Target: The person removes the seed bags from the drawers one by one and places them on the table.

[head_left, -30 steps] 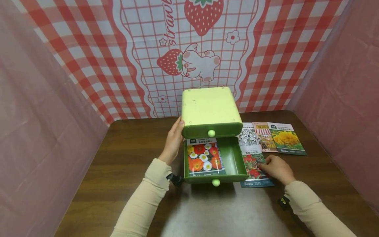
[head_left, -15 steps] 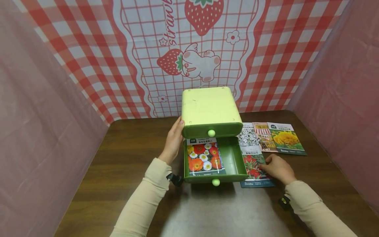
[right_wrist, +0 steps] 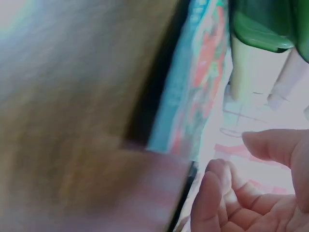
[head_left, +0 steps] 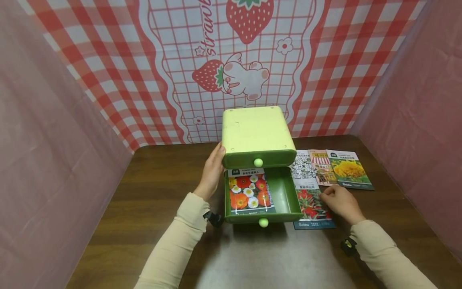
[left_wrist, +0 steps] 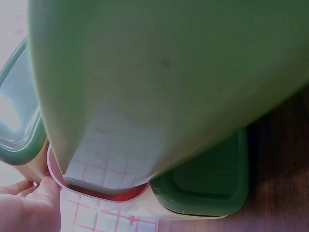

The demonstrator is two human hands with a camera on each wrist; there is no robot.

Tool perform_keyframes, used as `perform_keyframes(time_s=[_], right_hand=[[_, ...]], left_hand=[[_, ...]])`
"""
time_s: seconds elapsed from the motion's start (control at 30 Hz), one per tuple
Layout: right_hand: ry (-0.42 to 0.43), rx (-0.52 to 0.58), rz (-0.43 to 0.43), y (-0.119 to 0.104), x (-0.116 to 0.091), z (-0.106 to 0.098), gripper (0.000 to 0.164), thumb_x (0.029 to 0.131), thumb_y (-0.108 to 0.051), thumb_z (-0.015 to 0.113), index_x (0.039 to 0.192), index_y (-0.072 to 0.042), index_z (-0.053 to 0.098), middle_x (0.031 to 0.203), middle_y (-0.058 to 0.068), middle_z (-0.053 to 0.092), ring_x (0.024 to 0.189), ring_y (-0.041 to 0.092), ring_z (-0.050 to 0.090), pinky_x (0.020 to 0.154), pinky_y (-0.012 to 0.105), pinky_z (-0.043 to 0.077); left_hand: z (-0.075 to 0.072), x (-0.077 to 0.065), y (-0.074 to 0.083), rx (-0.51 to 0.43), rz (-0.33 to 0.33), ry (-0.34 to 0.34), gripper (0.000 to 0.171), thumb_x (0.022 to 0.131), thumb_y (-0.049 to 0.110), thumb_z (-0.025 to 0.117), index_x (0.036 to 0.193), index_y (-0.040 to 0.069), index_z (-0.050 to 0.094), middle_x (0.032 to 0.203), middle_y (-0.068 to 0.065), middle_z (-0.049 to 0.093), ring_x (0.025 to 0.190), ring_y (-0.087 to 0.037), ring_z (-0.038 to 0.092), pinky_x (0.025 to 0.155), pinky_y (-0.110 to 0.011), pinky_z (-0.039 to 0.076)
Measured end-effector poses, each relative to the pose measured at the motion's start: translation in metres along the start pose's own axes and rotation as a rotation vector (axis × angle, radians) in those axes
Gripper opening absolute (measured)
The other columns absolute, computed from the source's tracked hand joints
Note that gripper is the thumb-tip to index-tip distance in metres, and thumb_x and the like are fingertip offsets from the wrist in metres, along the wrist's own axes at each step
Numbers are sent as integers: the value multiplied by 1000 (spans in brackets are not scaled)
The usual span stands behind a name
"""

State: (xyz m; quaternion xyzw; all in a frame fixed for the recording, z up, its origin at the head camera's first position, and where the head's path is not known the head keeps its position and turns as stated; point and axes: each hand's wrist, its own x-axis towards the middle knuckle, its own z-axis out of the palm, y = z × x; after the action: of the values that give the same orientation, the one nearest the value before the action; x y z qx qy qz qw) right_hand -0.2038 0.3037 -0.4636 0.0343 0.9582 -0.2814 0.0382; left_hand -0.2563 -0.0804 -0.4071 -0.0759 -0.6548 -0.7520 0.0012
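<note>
Right hand (head_left: 343,204) at the edge of the red-flower packet (head_left: 311,205) on the table (head_left: 159,192), thumb and fingers parted!
Left hand (head_left: 210,172), unclenched, rests against the cabinet (head_left: 257,129); the pulled-out drawer (head_left: 285,192), poppy packet (head_left: 249,192) inside, crowds the red one's left, three more packets (head_left: 322,167) behind.

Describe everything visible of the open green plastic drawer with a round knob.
The glossy green drawer, apparently plastic, has rounded corners and a round pale-green knob. It juts forward from the yellow-green boxy cabinet, below a closed green drawer. A flat seed packet printed with red and white flowers lies inside, on the left.
</note>
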Motion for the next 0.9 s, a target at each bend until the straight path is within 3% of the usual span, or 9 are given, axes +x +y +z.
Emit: perform_keyframes(time_s=[0.3,0.47,0.63,0.73,0.9], right_hand=[[85,236,-72,-28,-3,-11,40,102,-34,49,112,4,60,85,15,65,68,14,57,59,27,48],[134,295,-142,-49,-6,-21,39,102,-34,50,111,2,61,96,21,66,73,11,62,63,20,54],[173,340,-222,-77,-11,-28,31,101,-29,54,104,0,63,93,18,67,72,6,61,63,20,54],[159,353,-269,-93,-16,-30,28,100,-27,56,103,0,64,91,17,67,72,7,62,64,21,55],[66,324,-305,-114,-18,-24,32,101,-31,55,107,-2,65,95,15,68,81,18,66,65,25,55]], left_hand=[[0,0,-1,3,-2,1,57,102,47,43,154,24,33,158,3,33,142,-20,38,117,-46,34],[0,0,0,9,-3,1,57,102,48,43,153,25,33,158,3,33,142,-20,37,117,-46,34],[-1,1,0,11,-4,-2,58,102,50,43,154,26,33,158,3,33,142,-20,38,117,-46,34],[-1,1,-1,9,-5,-1,58,102,49,43,154,25,33,159,3,33,142,-20,38,117,-46,34],[-1,1,-1,7,-4,0,58,102,49,43,154,25,32,159,3,32,143,-20,37,118,-46,33]])
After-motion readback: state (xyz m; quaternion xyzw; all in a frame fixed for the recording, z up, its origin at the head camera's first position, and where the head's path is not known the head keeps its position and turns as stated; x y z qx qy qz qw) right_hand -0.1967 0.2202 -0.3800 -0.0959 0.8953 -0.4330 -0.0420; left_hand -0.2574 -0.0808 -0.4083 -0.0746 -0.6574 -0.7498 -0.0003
